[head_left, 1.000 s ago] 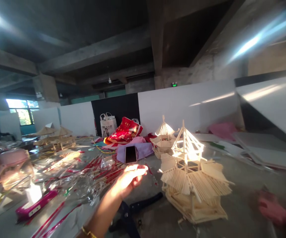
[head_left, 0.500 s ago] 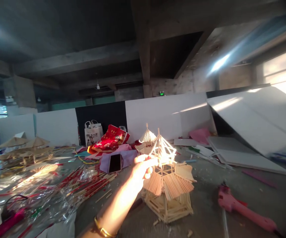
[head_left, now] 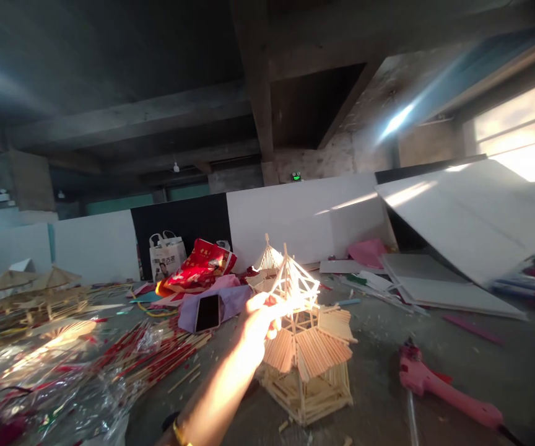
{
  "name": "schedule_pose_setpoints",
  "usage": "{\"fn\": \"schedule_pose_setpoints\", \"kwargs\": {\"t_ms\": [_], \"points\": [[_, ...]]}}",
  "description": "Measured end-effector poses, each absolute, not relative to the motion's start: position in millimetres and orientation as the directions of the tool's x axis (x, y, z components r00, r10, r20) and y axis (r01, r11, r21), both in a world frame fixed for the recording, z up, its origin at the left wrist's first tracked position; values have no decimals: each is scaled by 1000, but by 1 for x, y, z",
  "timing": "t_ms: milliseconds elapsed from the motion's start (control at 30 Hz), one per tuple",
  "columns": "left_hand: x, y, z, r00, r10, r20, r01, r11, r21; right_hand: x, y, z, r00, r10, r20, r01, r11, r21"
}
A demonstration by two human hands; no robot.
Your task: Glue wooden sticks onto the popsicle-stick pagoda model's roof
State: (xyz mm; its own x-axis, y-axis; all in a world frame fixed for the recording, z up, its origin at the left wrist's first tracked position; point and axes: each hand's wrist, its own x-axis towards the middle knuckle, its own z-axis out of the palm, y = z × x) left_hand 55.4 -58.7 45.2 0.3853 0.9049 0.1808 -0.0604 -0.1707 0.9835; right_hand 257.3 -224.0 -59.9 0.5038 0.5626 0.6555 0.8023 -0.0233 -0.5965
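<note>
While upright, spire pointing up, the pagoda (head_left: 307, 359) meets the left hand (head_left: 260, 319).

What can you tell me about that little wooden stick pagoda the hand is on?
The pale wooden stick pagoda model stands upright on the grey table. It has a slatted base, a skirt of fanned stick roof panels, an open lattice upper storey and a pointed spire. Sunlight glares on its top. The left hand touches its upper left side. A smaller, similar pagoda stands behind it.

Low sun from the window (head_left: 522, 133) flares across a dim room, overexposing the hand (head_left: 259, 317); edges blur and bend.
</note>
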Motion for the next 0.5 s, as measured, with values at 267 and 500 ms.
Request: {"fn": "schedule_pose_setpoints", "kwargs": {"t_ms": [267,500], "points": [[56,-60,49,355,922,157,-26,-158,987,276,-194,-66,484,545,684,802,36,-596],[56,-59,49,373,916,148,16,-166,986,277,-191,-71,468,546,695,796,79,-599]]}}
